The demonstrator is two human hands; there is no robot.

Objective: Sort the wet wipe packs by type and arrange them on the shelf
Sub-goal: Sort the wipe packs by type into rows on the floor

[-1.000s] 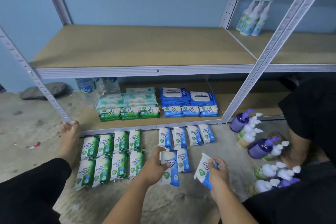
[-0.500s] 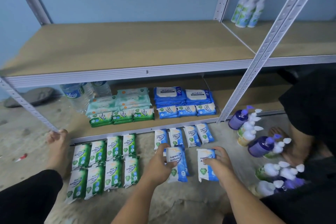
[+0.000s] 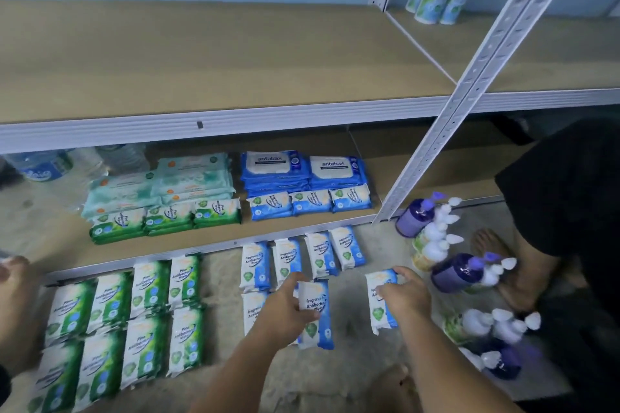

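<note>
Nearer to the lower shelf (image 3: 396, 178) than half a second ago, its tan fibreboard and ribbed white metal rail filling more of the view. On that shelf, unchanged: soft flat packs in pale green and blue stacked at the back, small glossy pillow packs lined along the front. Just in front of the shelf, rough grey concrete floor (image 3: 352, 375). Before the shelf's left end, eight green-and-white packs (image 3: 134, 322) in two rows, crinkled foil, still in place. Before its middle, a row of blue-and-white packs (image 3: 302, 258), four across. Off the shelf's right end, pump bottles (image 3: 463, 271) in purple and white, rounded plastic, blurred. Gripped in the left hand (image 3: 283, 308), in front of the shelf's middle, a blue pack (image 3: 317, 312), fingers curled round its left edge. Held by the right hand (image 3: 406, 295), now carried further toward the shelf's right end, a second blue pack (image 3: 379, 312) pinched at its top. Hands and packs now well apart, no longer side by side.
</note>
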